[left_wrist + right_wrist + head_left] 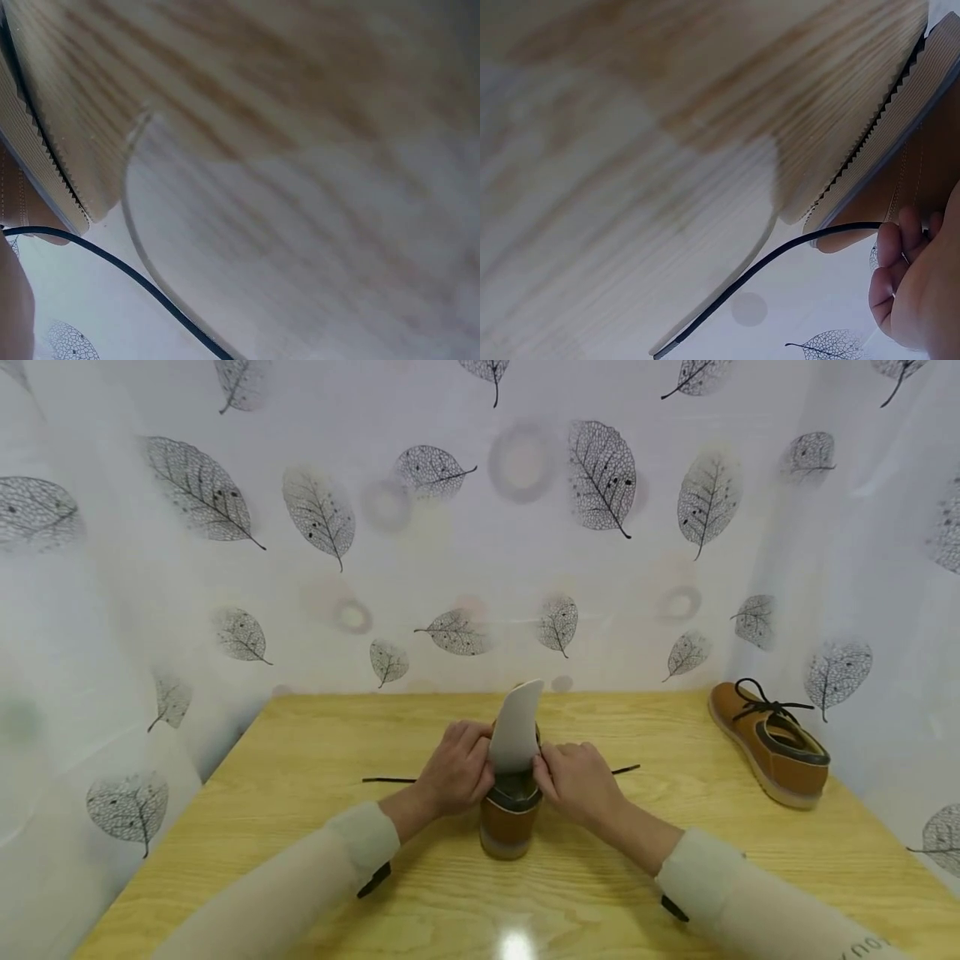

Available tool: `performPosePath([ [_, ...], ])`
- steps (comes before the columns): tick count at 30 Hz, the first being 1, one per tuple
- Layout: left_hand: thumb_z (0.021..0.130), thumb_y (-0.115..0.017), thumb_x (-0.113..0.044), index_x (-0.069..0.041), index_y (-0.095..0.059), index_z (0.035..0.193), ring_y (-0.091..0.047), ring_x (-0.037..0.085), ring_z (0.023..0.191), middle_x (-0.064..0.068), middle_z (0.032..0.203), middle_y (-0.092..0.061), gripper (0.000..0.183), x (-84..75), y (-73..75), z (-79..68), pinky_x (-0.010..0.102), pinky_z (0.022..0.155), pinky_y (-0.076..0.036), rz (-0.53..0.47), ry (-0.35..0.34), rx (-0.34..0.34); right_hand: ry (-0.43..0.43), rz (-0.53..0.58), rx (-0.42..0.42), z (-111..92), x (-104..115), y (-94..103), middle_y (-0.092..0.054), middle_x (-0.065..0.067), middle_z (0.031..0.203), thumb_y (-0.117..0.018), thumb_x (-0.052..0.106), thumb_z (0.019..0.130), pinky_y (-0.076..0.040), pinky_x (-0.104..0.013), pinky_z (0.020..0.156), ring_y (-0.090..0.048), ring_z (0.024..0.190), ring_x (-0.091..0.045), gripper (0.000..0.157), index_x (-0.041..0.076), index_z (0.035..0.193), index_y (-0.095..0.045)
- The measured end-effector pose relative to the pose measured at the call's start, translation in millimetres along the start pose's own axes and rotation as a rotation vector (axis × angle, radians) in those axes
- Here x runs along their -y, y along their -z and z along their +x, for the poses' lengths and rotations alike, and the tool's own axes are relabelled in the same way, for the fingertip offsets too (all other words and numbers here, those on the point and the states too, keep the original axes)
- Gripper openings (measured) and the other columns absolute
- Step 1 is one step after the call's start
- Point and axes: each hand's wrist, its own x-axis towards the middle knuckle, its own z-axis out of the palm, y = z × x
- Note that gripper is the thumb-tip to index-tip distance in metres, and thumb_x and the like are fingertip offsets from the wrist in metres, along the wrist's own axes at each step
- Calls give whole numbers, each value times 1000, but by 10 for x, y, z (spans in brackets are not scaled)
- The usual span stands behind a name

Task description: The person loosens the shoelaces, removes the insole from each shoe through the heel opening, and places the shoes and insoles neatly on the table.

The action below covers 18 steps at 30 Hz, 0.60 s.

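Note:
A brown shoe (506, 828) with a dark collar stands in the middle of the table, heel toward me. Out of its opening rises a pale insole (516, 727), tilted up. My left hand (459, 767) grips the shoe's left side, thumb by the base of the insole. On the other side my right hand (581, 781) holds the shoe with curled fingers, thumb at the collar. Loose black lace ends stick out both ways; one lace (769, 259) curves from beside the fingers in the right wrist view. The left fingertips are mostly hidden.
A second brown shoe (780, 752), its black laces tied in a bow, sits at the table's right edge. The light wooden table (300, 868) ends at a pale curtain (465, 560) with leaf prints behind and at the sides.

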Motion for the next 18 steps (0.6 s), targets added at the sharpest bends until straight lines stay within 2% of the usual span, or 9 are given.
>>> performPosePath([
  [8, 87, -44, -19, -5, -55, 88, -54, 29, 101, 13, 107, -59, 18, 9, 11, -33, 44, 90, -43, -60, 70, 44, 12, 1, -16, 3, 2, -19, -36, 8, 55, -54, 24, 96, -24, -26, 52, -35, 49, -10, 29, 17, 69, -45],
  [18, 86, -48, -15, -3, -58, 91, -55, 28, 98, 15, 106, -60, 17, 7, 5, -9, 43, 87, -45, -53, 5, -34, 13, 3, -9, -7, -7, -10, -35, 8, 55, -54, 23, 96, -24, -26, 52, -35, 49, -9, 29, 17, 69, -45],
])
